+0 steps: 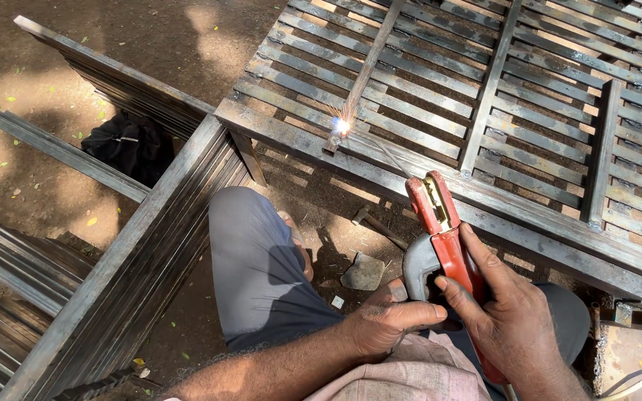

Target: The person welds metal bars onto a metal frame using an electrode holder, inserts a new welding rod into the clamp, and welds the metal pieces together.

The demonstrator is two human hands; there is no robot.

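Gripping red electrode holder (443, 230), both hands (510, 315) curled

Sunlit bare dirt ground (187, 44) with dappled shade, scattered yellow leaves (92, 221) and a black bag (131, 145)

Grey trousers (258, 275), pinkish shirt (410, 379), no gloves.

— What kind of place is this?
— An open-air metal workshop: a slatted steel gate frame (484, 96) lies flat over bare dirt ground (187, 44), sparks (343, 125) fly at a weld, and stacked steel sections (135, 252) sit alongside in dappled sunlight.
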